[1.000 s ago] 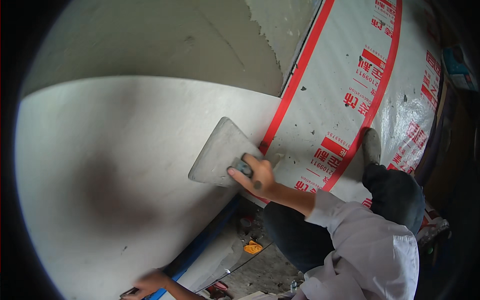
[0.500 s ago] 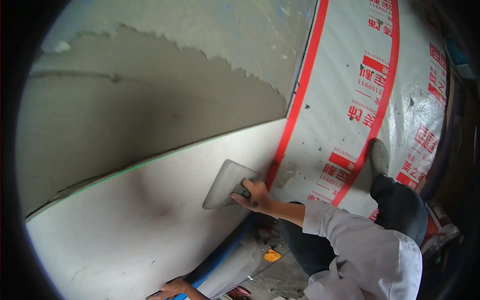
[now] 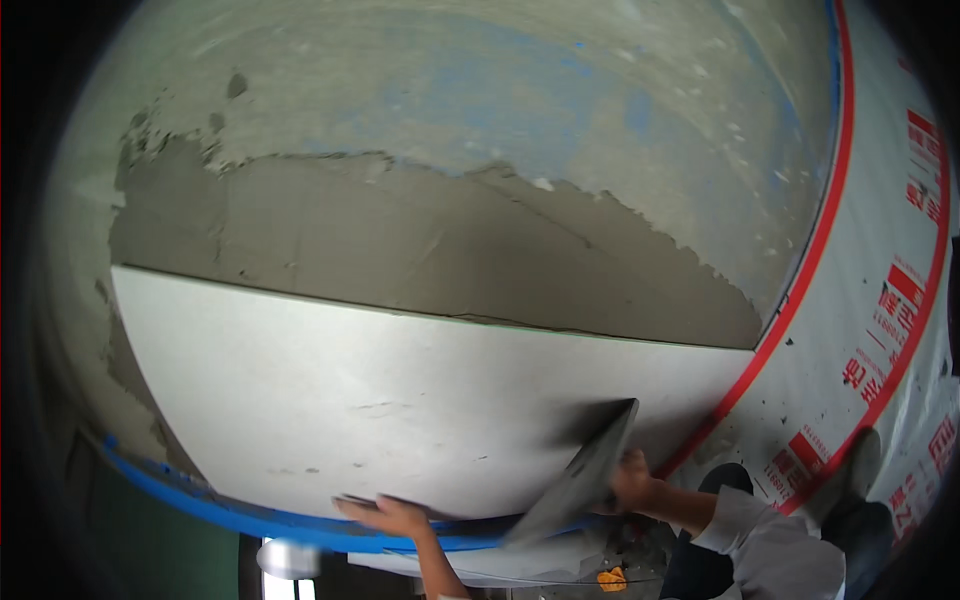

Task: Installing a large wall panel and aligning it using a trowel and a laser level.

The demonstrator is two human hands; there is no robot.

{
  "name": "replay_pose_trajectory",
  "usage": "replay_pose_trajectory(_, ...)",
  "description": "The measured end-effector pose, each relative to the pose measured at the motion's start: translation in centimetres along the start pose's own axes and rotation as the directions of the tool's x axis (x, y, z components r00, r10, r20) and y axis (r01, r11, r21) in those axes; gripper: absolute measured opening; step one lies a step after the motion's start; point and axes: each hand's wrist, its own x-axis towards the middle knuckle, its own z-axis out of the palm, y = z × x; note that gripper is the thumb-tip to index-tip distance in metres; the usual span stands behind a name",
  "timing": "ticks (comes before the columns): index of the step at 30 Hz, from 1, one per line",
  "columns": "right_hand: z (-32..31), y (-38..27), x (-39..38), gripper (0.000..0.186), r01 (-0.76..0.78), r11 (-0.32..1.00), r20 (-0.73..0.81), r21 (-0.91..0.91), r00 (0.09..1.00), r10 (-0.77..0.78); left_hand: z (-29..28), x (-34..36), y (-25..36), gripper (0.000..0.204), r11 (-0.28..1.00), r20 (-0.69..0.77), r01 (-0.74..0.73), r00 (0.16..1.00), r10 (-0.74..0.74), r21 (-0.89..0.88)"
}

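A large white tile (image 3: 320,370) lies against a bed of grey mortar (image 3: 400,240), which runs along its far edge in a ragged band. My right hand (image 3: 632,482) grips the handle of a flat grey rectangular float (image 3: 585,475) over the tile's right part. The float is tilted on edge and throws a dark shadow on the tile; whether it touches the surface I cannot tell. At the tile's near edge rests my left hand (image 3: 392,517), its fingers stretched out to the left with nothing held.
Blue edging (image 3: 290,530) follows the tile's near side. White protective sheet (image 3: 850,300) with red stripes and print covers the right side, where my leg shows. A yellow-orange scrap (image 3: 612,579) lies below. Bare, blue-stained surface (image 3: 560,110) stretches beyond the mortar.
The view has swung left, so the whole tile shows. The float has gone from facing up, broad side visible, to steeply tilted. My left hand still rests at the near edge.
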Motion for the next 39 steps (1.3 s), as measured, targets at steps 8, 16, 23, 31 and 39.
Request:
replay_pose_trajectory(8,6.8,-0.3,4.7,0.048,-0.371,0.925,0.075,-0.076,0.923,0.377,0.2,2.1,-0.9,0.081,0.992,-0.018,-0.073,0.997,0.075,0.101)
replay_pose_trajectory(16,5.9,2.9,-1.1,0.052,-0.293,0.954,0.150,0.071,0.948,0.280,0.6,1.6,0.4,0.081,0.996,-0.090,-0.085,0.992,0.084,-0.003)
replay_pose_trajectory(23,5.6,-0.7,7.0,0.055,-0.100,0.994,0.242,0.040,0.966,0.088,0.1,0.2,-2.9,0.077,0.999,-0.085,0.008,0.996,-0.010,-0.032)
replay_pose_trajectory(31,8.3,-8.6,19.1,0.031,-0.200,0.956,0.135,-0.213,0.963,0.232,1.8,0.9,-2.3,0.065,0.969,-0.107,0.059,0.990,-0.087,-0.240)
replay_pose_trajectory(39,13.1,-18.9,26.0,0.039,0.390,0.918,0.119,0.066,0.911,-0.396,1.3,-4.6,-3.8,0.062,0.928,-0.148,0.224,0.950,-0.277,-0.297)
